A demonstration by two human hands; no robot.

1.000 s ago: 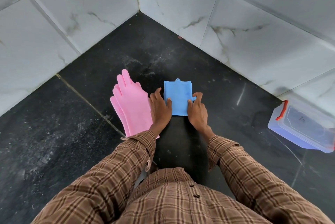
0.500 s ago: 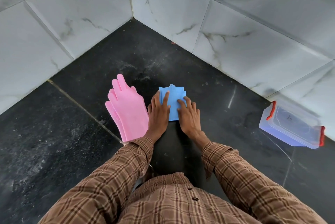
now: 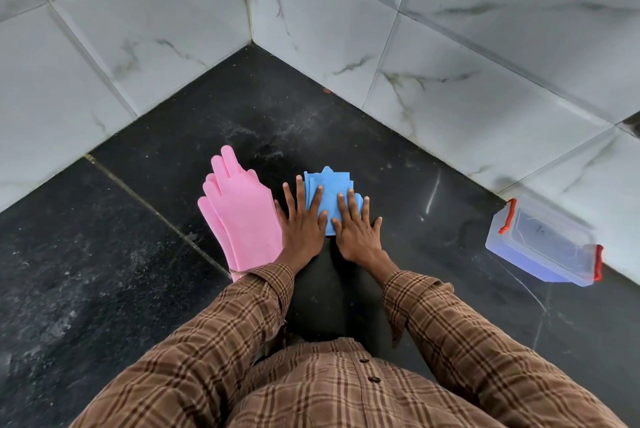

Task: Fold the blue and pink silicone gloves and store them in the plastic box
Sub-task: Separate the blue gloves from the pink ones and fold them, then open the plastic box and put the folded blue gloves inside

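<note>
Though flat on blue gloves [image 3: 329, 197], both hands.

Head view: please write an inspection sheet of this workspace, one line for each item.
Surface: dark stone floor, dusty, with pale streaks.
Job's things: blue gloves folded into a stack, flat on the floor; pink gloves unfolded, lying to their left; plastic box to the right near the wall, lid on, red clasps.
Clutter: nothing seen.
Grippers: left hand and right hand press flat on the blue gloves, fingers straight.
Cables: nothing seen.
Surroundings: white marble-pattern wall tiles meeting in a corner; the person's brown checked sleeves.
</note>
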